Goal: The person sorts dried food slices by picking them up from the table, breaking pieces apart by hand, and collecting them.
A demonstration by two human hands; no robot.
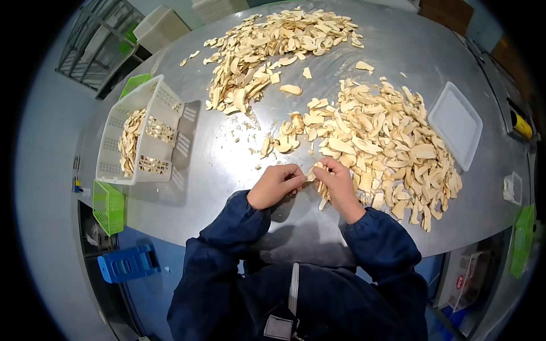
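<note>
My left hand (pixel 277 185) and my right hand (pixel 341 187) meet over the metal table, thumbs and fingertips pinched on a pale mushroom slice (pixel 310 175) between them. More slices (pixel 323 202) show below the fingers of my right hand, apparently tucked in its curled grip. Just right of that hand spreads a large pile of sliced mushrooms (pixel 392 136). A few loose slices (pixel 283 140) lie in front of my left hand, close to the pile's edge. My fingers hide part of the pinched slice.
A second mushroom pile (pixel 273 45) covers the table's far side. At left stands a white perforated basket (pixel 158 128) with slices in it, near a green basket (pixel 109 207). A white tray (pixel 456 125) lies at right. Below the left edge is a blue stool (pixel 129 263).
</note>
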